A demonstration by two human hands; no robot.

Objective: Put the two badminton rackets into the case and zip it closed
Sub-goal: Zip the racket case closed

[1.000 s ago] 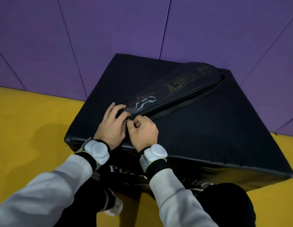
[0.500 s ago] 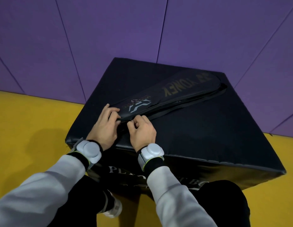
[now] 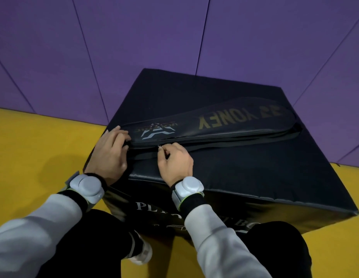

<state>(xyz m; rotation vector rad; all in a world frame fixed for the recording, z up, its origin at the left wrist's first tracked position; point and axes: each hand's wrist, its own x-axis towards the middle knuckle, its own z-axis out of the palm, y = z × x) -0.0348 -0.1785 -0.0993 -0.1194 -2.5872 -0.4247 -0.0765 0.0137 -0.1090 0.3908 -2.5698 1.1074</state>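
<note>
A black racket case (image 3: 224,125) with gold lettering lies across the top of a black padded box (image 3: 244,177), its narrow handle end pointing toward me. My left hand (image 3: 109,153) presses down on that narrow end and holds it. My right hand (image 3: 174,159) pinches the small metal zipper pull (image 3: 159,145) on the case's near edge, a short way along from the handle end. The rackets are hidden inside the case. A black strap (image 3: 244,142) runs along the case's near side.
The box stands on a yellow floor mat (image 3: 34,149) against a purple padded wall (image 3: 174,47). My knees in black trousers and one white shoe (image 3: 141,255) are at the box's front face, which has white lettering.
My right hand has drawn away from my left, moving rightward along the case edge with the zipper pull. My left hand stays on the handle end. The view has shifted slightly.
</note>
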